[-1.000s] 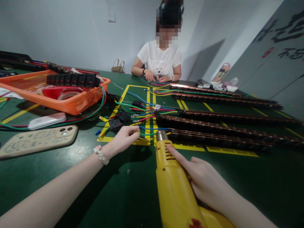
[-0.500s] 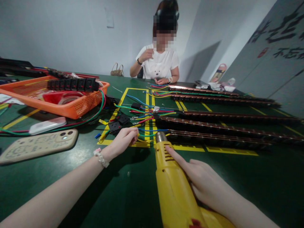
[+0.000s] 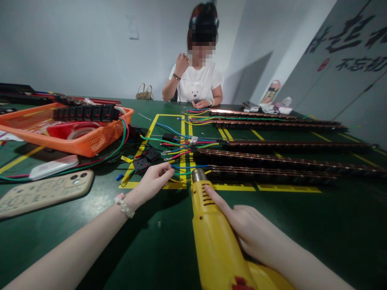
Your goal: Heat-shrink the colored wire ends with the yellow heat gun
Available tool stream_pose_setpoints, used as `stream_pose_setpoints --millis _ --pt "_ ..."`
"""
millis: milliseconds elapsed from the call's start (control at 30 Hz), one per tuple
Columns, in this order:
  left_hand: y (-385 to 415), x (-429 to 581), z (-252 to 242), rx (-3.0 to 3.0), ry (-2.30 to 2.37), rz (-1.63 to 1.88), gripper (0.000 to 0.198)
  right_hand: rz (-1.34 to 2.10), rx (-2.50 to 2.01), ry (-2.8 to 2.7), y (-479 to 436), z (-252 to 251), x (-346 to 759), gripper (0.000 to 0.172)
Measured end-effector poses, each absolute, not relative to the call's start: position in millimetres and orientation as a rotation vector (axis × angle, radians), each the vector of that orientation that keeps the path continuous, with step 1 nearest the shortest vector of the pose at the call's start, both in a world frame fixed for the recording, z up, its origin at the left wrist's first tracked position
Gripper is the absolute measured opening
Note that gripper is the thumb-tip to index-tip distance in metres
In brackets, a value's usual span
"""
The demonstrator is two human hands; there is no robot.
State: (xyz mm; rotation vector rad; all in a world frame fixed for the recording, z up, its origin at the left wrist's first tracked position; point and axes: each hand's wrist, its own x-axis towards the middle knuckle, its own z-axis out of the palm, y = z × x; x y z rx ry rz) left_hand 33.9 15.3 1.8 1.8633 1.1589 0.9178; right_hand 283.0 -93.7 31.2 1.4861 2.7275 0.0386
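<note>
A yellow heat gun (image 3: 211, 229) is in my right hand (image 3: 249, 221), the forefinger stretched along its vented side. Its metal nozzle (image 3: 198, 175) points away from me, close to the wires at the left end of the nearest black socket strip (image 3: 272, 174). My left hand (image 3: 155, 177) is closed in a pinch on the thin wires (image 3: 181, 172), which are blue, green and yellow and run to that strip. Its fingertips partly hide the wire ends. Just beyond it lie black sockets (image 3: 141, 164) with short leads.
Several more strips (image 3: 290, 145) lie across the green table (image 3: 169, 257). An orange basket (image 3: 90, 150) holding parts and a phone (image 3: 51, 191) lie at left. Across the table sits a person (image 3: 196, 80) with one hand raised.
The view has shifted slightly, so most things appear a little further left. My hands keep the same hold on the wires and heat gun. The other person's raised hand has moved up.
</note>
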Motion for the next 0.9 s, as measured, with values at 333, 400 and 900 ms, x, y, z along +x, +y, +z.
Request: stream_pose_setpoints --millis 333,400,900 --pt "20.2 33.9 -3.8 1.839 1.147 0.942 0.038 0.165 1.321 2.767 -88.5 33.1 252.6 0.094" --pt "20.3 34.0 -3.8 1.85 1.153 0.949 0.039 0.15 1.303 2.785 -87.3 32.9 250.1 0.092" --pt "20.1 32.1 -5.2 1.896 1.165 0.915 0.041 0.099 1.313 2.752 -89.5 35.6 251.5 0.091"
